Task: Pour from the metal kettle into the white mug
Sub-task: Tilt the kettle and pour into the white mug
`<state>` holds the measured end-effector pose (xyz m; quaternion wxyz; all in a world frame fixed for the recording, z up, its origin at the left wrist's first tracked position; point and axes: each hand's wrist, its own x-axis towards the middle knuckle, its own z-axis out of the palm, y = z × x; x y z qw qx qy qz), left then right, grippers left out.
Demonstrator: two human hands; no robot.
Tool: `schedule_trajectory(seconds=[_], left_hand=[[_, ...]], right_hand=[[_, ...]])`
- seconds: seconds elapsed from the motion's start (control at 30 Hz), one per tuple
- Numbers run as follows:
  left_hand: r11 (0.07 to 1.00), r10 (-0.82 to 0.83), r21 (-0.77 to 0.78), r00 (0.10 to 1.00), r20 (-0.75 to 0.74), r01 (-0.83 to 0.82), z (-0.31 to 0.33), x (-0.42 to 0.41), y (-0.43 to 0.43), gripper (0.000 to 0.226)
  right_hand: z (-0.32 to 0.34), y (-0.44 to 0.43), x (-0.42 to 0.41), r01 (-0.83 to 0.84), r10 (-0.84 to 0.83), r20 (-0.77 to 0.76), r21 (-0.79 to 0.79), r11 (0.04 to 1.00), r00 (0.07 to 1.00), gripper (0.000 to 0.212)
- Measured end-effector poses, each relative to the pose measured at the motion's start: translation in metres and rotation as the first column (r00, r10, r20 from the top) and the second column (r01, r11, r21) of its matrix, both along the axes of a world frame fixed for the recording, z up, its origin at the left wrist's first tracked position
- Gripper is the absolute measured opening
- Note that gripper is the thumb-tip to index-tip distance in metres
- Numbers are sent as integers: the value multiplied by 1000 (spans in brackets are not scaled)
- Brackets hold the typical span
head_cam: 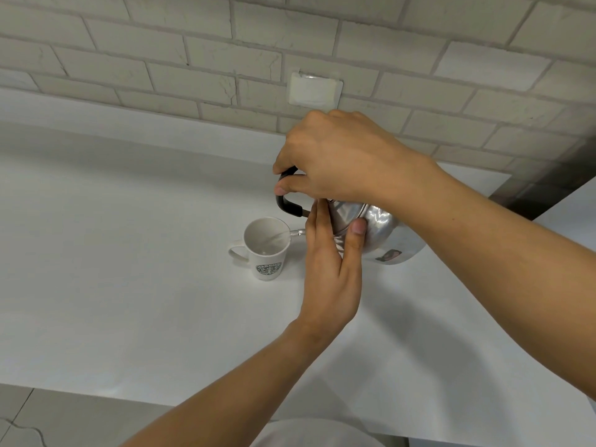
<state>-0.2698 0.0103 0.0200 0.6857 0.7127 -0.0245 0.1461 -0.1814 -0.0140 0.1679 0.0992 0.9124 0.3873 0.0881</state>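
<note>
Now the right hand (pixel 342 159) has its fingers (pixel 290 188) clenched around the black handle (pixel 287 204) of the metal kettle (pixel 380 233), tipping it toward the left. The left hand (pixel 332 269) comes up from below, not gripping anything: its fingers (pixel 317 227) lie flat and loose against the lid side of the kettle body, thumb pressed on the shiny metal, apparently steadying it. Out from there, a thin stream (pixel 280 236) leaves the spout and lands inside the white mug (pixel 266 250), which stands upright on the table (pixel 129 253), around the middle and nearer the far edge by the brick wall (pixel 193 43), its handle pointing left. So the pour is under way, and the mug looks only slightly filled. Next, I'd say, hold that tilt steady, watch the level rise, then ease the kettle back upright before it brims.
</note>
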Motion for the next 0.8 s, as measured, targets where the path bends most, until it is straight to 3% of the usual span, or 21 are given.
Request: schedule_trajectory(seconds=[0.8], left_hand=[[999,19,-45,999,29,-18,-5,3,0,45]], right_hand=[[4,12,-2,10,-8,28,-76,997,1000,36]])
